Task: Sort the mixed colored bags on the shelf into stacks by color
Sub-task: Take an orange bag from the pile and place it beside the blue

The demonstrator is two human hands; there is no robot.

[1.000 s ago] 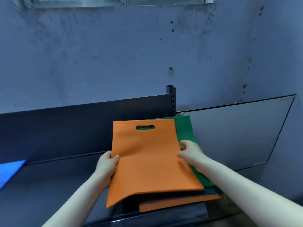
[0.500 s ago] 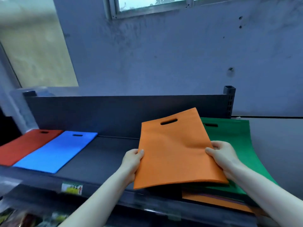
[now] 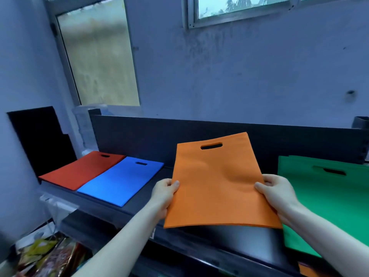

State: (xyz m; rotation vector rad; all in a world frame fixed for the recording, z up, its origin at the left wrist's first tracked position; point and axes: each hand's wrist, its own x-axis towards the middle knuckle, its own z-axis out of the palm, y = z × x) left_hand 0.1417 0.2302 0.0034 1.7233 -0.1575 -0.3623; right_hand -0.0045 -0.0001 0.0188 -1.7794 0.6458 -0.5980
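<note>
I hold a flat orange bag [image 3: 215,182] with a cut-out handle above the dark shelf [image 3: 143,196]. My left hand [image 3: 163,193] pinches its left edge and my right hand [image 3: 276,193] grips its right edge. A green bag [image 3: 327,204] tops the mixed pile at the right, with an orange corner [image 3: 305,269] of a lower bag showing under it. On the shelf's left end lie a red bag [image 3: 83,169] and, beside it, a blue bag [image 3: 121,180], both flat.
A dark back panel [image 3: 139,136] runs behind the shelf, with an upright post [image 3: 360,122] at the far right. Bare shelf lies between the blue bag and the held orange one. Packaged goods [image 3: 50,256] sit on a lower level at the bottom left.
The orange bag has been lifted off the mixed pile and carried left, uncovering the green bag. My view has swung left, bringing the red and blue bags fully into sight.
</note>
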